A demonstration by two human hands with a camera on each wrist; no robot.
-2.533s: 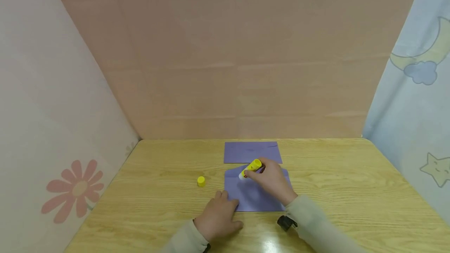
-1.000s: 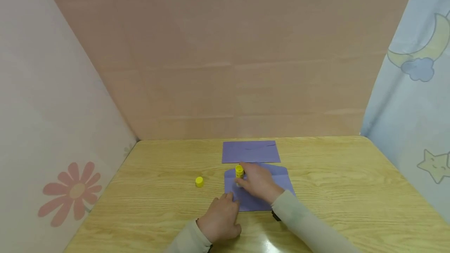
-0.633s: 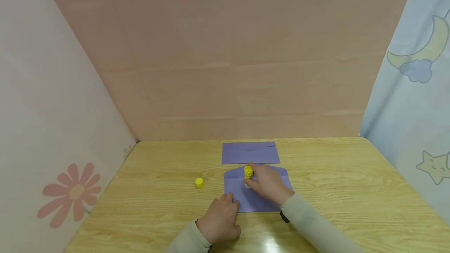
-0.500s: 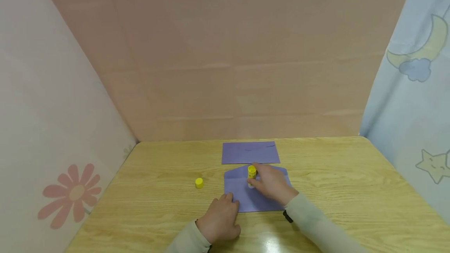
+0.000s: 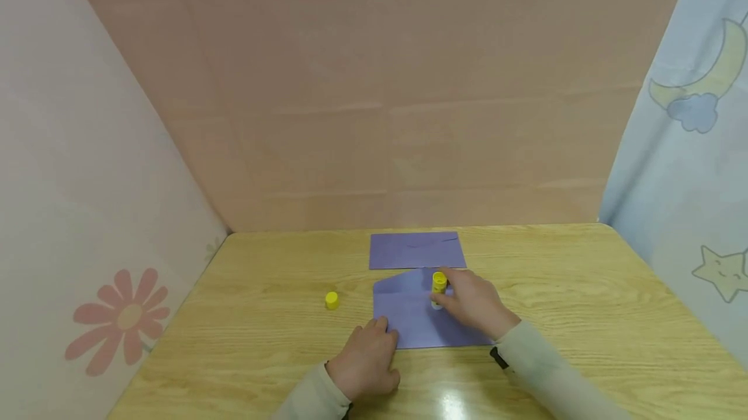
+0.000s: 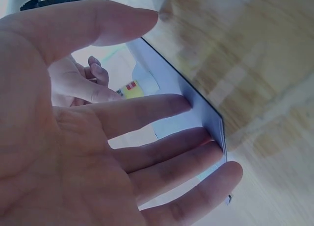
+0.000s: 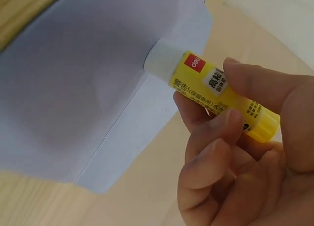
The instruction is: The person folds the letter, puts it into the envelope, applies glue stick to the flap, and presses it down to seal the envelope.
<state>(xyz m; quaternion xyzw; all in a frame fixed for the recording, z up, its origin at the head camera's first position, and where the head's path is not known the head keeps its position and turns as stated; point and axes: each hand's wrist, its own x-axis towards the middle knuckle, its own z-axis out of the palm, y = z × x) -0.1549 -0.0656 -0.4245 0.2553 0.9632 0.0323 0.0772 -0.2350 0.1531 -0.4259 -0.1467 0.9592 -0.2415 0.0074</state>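
A purple envelope [image 5: 409, 316] lies on the table with its flap opened away from the person. My right hand [image 5: 476, 303] pinches a yellow glue stick [image 7: 216, 91] between thumb and fingers. The white end of the stick meets the envelope near the flap's fold line, and its yellow base points up. My left hand [image 5: 365, 358] rests at the envelope's lower left corner, fingertips pressing its edge. In the left wrist view the fingers [image 6: 167, 172] of that hand are straight and spread. The yellow cap [image 5: 332, 300] stands off the stick, left of the envelope.
A second purple envelope [image 5: 417, 251], flap folded down, lies just behind the first. The wooden table [image 5: 263, 342] is bounded by a pinkish-brown backdrop [image 5: 380, 115] behind and patterned panels on both sides.
The glue stick was tilted over the flap's left part, then upright at the left of the fold. The right hand has since slid it rightward along the fold. The left hand stays nearly still.
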